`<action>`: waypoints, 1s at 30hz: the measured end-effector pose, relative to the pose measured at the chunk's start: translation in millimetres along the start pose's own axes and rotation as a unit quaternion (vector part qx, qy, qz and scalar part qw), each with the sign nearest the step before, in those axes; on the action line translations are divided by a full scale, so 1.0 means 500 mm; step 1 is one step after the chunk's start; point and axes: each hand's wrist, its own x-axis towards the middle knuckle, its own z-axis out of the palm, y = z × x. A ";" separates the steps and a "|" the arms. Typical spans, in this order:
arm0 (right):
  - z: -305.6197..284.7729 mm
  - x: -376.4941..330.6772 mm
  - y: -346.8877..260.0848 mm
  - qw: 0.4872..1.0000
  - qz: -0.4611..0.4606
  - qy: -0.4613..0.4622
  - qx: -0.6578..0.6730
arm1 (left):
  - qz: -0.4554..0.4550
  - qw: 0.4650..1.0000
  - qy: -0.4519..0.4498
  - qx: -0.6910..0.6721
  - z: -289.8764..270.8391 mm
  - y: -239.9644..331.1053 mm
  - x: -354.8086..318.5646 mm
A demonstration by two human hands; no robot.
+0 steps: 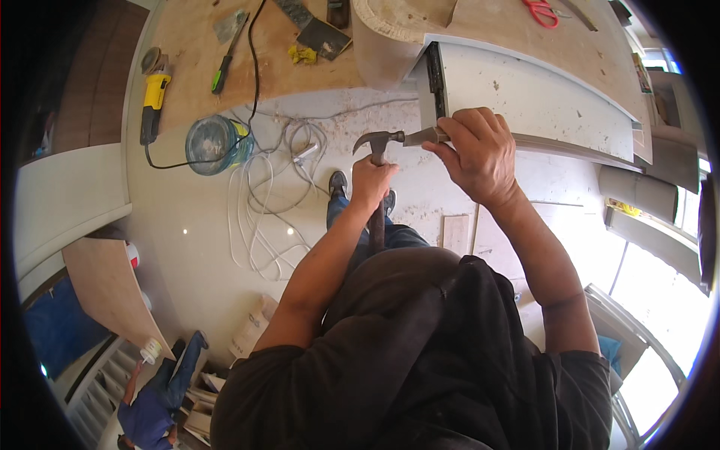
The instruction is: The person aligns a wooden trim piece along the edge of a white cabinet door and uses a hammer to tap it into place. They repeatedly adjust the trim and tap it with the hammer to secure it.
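the left hand's [371, 182] grip wraps the hammer [379, 140] below its head; the right hand's [476, 148] grip pinches a tapered tool [421, 138] beside the drawer's [525, 94] corner. a glancing strike could bruise the thumb; a loose pinch could let the tool slip.

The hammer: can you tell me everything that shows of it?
The hammer has a dark, metal-looking head with a curved claw pointing left and a striking end facing right. Its brown handle, perhaps wood, runs down toward the person. The left hand grips it just below the head. It is held over the pale floor. The striking end sits right by a tapered piece held in the right hand; whether they touch is hard to tell.
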 end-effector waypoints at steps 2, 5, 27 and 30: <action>-0.001 -0.002 0.004 1.000 -0.002 0.004 0.015 | 0.055 0.998 0.004 -0.003 0.009 0.045 -0.041; -0.002 -0.006 0.008 0.999 -0.003 0.003 0.033 | 0.089 0.994 0.010 -0.070 0.017 0.115 -0.093; -0.010 0.004 -0.005 0.998 0.007 0.019 0.062 | 0.254 0.950 0.085 0.160 -0.030 0.174 -0.087; -0.020 0.001 -0.007 0.998 0.031 -0.002 0.051 | 0.185 0.972 0.116 0.083 -0.046 0.222 -0.080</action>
